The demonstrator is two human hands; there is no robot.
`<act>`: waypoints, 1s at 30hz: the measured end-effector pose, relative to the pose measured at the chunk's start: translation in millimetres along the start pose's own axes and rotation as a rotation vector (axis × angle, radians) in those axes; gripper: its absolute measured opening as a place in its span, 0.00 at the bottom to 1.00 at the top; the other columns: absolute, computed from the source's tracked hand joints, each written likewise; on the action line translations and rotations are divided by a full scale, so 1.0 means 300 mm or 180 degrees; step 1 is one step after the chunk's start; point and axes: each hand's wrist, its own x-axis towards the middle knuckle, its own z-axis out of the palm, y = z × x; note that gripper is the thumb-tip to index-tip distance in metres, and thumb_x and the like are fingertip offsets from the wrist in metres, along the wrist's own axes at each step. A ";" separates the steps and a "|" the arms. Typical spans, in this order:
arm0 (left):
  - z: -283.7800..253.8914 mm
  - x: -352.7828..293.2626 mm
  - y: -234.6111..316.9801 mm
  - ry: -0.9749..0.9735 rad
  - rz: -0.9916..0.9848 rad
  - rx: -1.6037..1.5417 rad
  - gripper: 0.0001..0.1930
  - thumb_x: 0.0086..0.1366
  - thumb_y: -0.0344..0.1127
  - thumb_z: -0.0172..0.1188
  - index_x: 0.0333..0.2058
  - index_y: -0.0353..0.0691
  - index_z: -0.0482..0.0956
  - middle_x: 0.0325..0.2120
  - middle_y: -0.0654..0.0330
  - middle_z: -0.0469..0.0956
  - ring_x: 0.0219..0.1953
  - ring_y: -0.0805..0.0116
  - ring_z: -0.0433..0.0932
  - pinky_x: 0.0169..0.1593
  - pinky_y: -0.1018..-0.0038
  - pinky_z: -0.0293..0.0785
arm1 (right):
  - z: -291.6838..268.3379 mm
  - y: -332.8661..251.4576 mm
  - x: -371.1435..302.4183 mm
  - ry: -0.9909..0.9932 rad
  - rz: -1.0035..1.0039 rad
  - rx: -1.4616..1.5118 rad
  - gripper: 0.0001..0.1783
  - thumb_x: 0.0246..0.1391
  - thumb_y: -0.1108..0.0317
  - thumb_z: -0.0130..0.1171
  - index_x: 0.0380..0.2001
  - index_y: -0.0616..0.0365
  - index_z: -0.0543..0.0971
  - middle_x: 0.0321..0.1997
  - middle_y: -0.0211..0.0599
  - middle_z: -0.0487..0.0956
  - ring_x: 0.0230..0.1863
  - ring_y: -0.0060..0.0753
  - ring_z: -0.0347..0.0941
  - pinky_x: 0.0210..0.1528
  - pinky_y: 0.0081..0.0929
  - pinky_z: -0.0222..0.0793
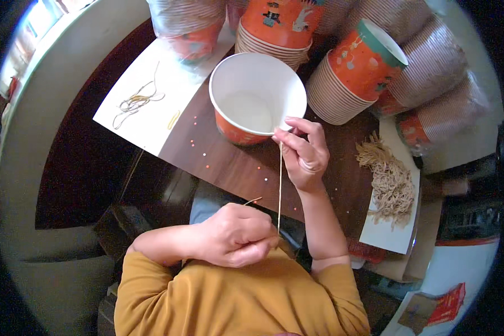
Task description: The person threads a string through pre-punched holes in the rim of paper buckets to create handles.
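Note:
A white-lined orange paper bucket [252,126] stands near the table's front edge, its mouth tilted toward me. My right hand [305,154] is closed in a pinch at the near right of its rim, holding a thin beige cord [280,185] there. From that pinch the cord runs straight down to my left hand [238,235], which is closed on it close to my chest. A short end of cord sticks out above my left fist. Whether the cord passes through the bucket's wall is hidden by my right fingertips.
Stacks of orange paper buckets [339,84] stand behind, several wrapped in clear plastic [425,61]. On the right, a heap of beige cords [387,182] lies on white paper. Loose cords [137,103] rest on a white sheet [117,84] at left. Small dots are scattered over the brown table [224,162].

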 end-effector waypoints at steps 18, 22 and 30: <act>0.011 0.052 0.020 -0.0469 -0.0605 -0.0412 0.06 0.64 0.30 0.54 0.35 0.34 0.77 0.23 0.52 0.76 0.25 0.56 0.76 0.30 0.67 0.73 | -0.230 -0.183 0.045 -0.1827 -0.0648 0.0357 0.23 0.41 0.73 0.59 0.46 0.53 0.77 0.41 0.39 0.76 0.48 0.40 0.73 0.59 0.47 0.61; -0.048 0.050 0.059 -0.0933 -0.0779 -0.0671 0.09 0.65 0.31 0.53 0.39 0.32 0.78 0.31 0.49 0.80 0.34 0.54 0.79 0.38 0.67 0.75 | -0.256 -0.126 0.037 -0.1014 0.0224 0.1362 0.06 0.48 0.71 0.57 0.31 0.56 0.80 0.22 0.29 0.74 0.28 0.31 0.73 0.51 0.44 0.66; -0.239 0.008 0.132 -0.0042 -0.2005 -0.0208 0.11 0.66 0.34 0.55 0.32 0.32 0.81 0.18 0.62 0.76 0.21 0.79 0.71 0.25 0.79 0.67 | -0.402 0.105 0.114 -0.0293 0.2381 0.2502 0.11 0.59 0.69 0.47 0.36 0.63 0.76 0.34 0.43 0.77 0.42 0.39 0.74 0.55 0.32 0.64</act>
